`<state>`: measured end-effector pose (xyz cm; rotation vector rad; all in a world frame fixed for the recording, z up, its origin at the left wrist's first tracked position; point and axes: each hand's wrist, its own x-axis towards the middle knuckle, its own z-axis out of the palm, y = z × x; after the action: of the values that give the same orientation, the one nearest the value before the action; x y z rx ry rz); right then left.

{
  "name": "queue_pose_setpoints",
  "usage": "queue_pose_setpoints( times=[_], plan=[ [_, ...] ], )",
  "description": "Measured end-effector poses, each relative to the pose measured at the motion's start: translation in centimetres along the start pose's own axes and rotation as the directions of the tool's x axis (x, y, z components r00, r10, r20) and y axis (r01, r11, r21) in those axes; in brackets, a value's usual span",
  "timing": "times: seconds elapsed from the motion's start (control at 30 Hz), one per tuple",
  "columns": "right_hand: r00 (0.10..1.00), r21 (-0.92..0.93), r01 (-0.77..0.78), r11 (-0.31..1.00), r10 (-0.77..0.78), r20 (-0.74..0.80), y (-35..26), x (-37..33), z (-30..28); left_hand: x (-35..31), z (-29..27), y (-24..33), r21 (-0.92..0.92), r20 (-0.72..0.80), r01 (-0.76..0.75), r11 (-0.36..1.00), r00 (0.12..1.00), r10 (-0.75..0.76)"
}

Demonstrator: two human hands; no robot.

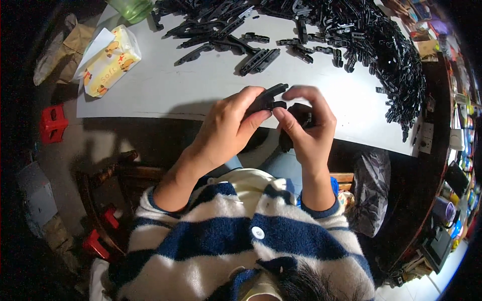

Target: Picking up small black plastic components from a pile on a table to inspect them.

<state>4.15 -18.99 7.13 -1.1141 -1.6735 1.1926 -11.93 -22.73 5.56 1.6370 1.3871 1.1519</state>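
Observation:
My left hand (228, 120) is closed around a long black plastic part (273, 93), gripped between thumb and fingers above the table's near edge. My right hand (309, 123) meets it from the other side, its thumb tip at a small piece by the part's end. The right index finger is bent over the part and slightly blurred. More black plastic pieces (300, 114) sit in the right palm, partly hidden by the thumb and fingers. Beyond both hands lie several loose black clip-like parts (259, 61) on the white table (165, 95).
A large heap of black plastic parts (346, 30) curves along the far and right sides of the table. At the left are a yellow tissue pack (113, 60) and a green translucent container (131, 9). A red stool (53, 123) and a wooden chair (100, 175) stand lower left.

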Motion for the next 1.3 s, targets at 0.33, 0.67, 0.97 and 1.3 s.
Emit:
queue_pose_setpoints(
  times=[0.33, 0.67, 0.97, 1.3],
  plan=[
    [0.966, 0.721, -0.254, 0.645, 0.127, 0.226, 1.2, -0.9, 0.5, -0.6, 0.0, 0.7, -0.161, -0.008, -0.090, 0.983, 0.996, 0.090],
    [0.964, 0.799, -0.265, 0.539, 0.127, 0.234, 1.4, -1.4, 1.0, -0.8, 0.0, 1.1, 0.012, -0.021, -0.215, 0.977, 0.976, 0.215],
    [0.960, 0.795, -0.277, 0.540, 0.119, 0.254, 2.6, -2.0, 0.6, -1.6, 0.1, 1.9, 0.071, 0.050, -0.157, 0.985, 0.987, 0.153],
    [0.929, 0.783, -0.370, 0.500, 0.204, 0.309, 4.4, -4.1, 1.3, -1.8, -1.3, 0.5, 0.168, 0.242, -0.155, 0.974, 0.964, 0.112]
  ],
)
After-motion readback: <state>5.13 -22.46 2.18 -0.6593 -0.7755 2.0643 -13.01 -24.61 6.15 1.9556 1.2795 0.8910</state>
